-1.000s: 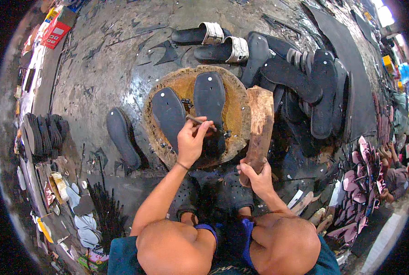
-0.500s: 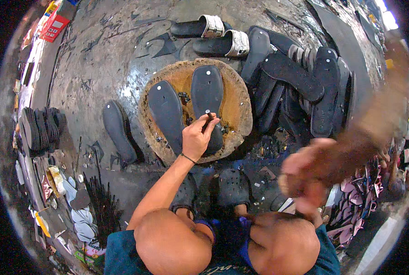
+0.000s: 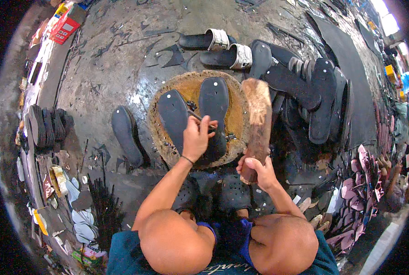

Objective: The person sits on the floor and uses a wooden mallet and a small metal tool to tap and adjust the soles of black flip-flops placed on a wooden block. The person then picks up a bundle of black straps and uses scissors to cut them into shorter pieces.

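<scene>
My left hand (image 3: 196, 140) has its fingers closed round a thin dark rod-like punch (image 3: 194, 113), tilted over the gap between two black shoe soles. The left sole (image 3: 173, 114) and the right sole (image 3: 213, 97) lie side by side on a round wooden block (image 3: 235, 103). Each has a small white dot near its top end, and dark crumbs are scattered between them. My right hand (image 3: 261, 171) grips the narrow lower end of a wooden club (image 3: 258, 114), whose broad, worn end points away from me beside the block's right edge.
Another sole (image 3: 127, 135) lies left of the block. Black soles (image 3: 323, 101) are heaped to the right, near white-strapped slides (image 3: 225, 57). A row of soles (image 3: 46, 126) stands at far left. Pink straps (image 3: 353, 197) pile up at lower right. My clogs (image 3: 234, 192) are below the block.
The punch has gone from nearly upright over the right sole to tilted between the soles. My right hand, blurred before, has moved left with the club, now sharply visible. The whole view has shifted slightly.
</scene>
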The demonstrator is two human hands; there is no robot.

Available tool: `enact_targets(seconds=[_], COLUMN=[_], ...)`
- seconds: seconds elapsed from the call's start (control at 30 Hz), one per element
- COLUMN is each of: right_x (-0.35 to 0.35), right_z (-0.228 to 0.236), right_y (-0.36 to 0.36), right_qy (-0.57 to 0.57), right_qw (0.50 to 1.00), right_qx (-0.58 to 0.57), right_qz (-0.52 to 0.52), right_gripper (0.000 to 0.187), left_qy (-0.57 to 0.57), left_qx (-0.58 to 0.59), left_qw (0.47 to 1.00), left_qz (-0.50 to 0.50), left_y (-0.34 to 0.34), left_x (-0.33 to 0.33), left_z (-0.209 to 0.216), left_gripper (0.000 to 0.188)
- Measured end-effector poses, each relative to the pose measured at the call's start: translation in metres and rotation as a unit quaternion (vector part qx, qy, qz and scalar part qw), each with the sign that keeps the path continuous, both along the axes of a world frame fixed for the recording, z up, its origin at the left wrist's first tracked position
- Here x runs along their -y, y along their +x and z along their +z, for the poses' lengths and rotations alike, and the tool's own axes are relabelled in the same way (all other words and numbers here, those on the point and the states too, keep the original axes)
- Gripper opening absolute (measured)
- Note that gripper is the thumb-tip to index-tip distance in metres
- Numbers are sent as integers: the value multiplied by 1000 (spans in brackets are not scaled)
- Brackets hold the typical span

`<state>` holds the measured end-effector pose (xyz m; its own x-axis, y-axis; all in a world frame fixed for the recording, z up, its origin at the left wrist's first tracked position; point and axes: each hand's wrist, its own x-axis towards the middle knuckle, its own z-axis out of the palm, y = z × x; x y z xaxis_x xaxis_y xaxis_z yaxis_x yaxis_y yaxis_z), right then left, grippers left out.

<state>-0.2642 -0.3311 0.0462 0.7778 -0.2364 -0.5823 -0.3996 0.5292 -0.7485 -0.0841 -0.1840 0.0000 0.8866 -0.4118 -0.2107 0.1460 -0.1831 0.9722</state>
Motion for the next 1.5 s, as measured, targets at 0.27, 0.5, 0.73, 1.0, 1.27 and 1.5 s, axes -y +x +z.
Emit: enact_targets(seconds=[0.27, 0.5, 0.73, 1.0, 1.27, 1.5], right_x=[-48, -36, -21, 4, -15, -29], right_z=[-24, 0, 39, 155, 21, -35], right_y=[2, -6, -8, 41, -21, -18], right_qy=[13, -126, -178, -155, -120, -16], right_qw=[997, 991, 984, 804, 974, 992], right_qx=[-64, -28, 2, 516, 16, -94], right_qz=[-48, -39, -30, -250, 190, 88], right_gripper=[39, 28, 42, 66, 28, 31], left_qy=[-95, -94, -7, 104, 94, -140], left_qx=[-113, -73, 63, 279, 373, -107], left_qw=[988, 992, 997, 954, 922, 973], left_qz=[-53, 35, 37, 17, -47, 152], left_y=[-82, -6, -13, -22, -21, 11], left_x=[-38, -24, -8, -16, -18, -35], left_z=[13, -8, -13, -25, -33, -4], left_gripper=[21, 24, 21, 18, 20, 27])
